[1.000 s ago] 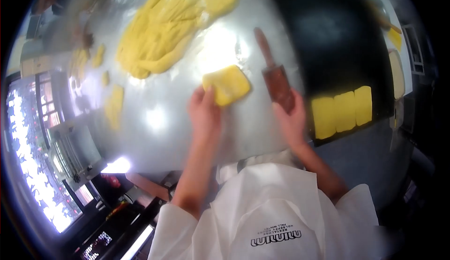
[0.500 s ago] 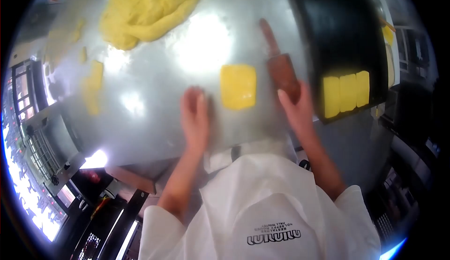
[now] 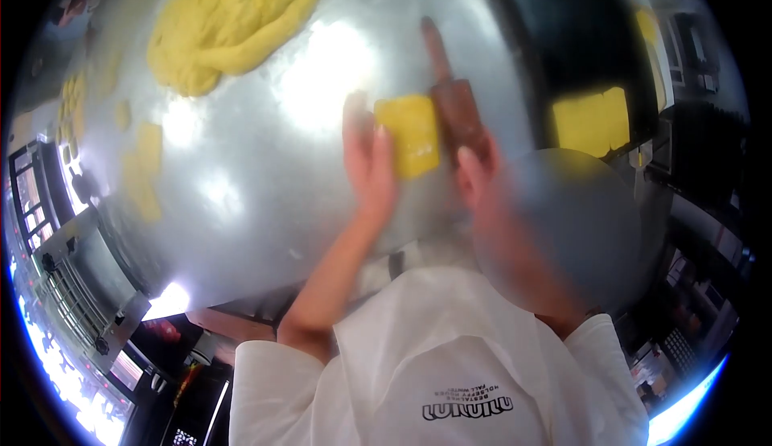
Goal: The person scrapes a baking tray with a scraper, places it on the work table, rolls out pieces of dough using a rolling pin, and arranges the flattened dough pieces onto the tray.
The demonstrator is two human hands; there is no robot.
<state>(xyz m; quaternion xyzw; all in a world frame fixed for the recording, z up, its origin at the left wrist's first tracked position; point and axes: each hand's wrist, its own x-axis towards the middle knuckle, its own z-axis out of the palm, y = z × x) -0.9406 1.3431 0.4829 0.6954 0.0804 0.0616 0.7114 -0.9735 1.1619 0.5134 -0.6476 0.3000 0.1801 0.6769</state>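
On the metal table lies a flat square piece of yellow dough (image 3: pixel 412 136) with rounded corners. My left hand (image 3: pixel 370 160) is along its left side, fingers stretched out and holding nothing; the fingertips look smeared by motion. A brown rolling pin (image 3: pixel 458 112) lies to the right of the piece, its far handle pointing away from me. My right hand (image 3: pixel 480 168) is closed around the pin's near end, hiding that handle. A round blurred patch covers part of my right forearm.
A large mound of yellow dough (image 3: pixel 233 28) sits on the metal table (image 3: pixel 281 221) at the far left. Smaller dough scraps (image 3: pixel 145 164) lie nearer the left edge. To the right, a black tray (image 3: pixel 539 36) holds flat yellow dough pieces (image 3: pixel 591 122) side by side.
My left hand has moved right, up to the dough piece. The rolling pin and my right hand have come left, closer to the piece. The view has shifted slightly.
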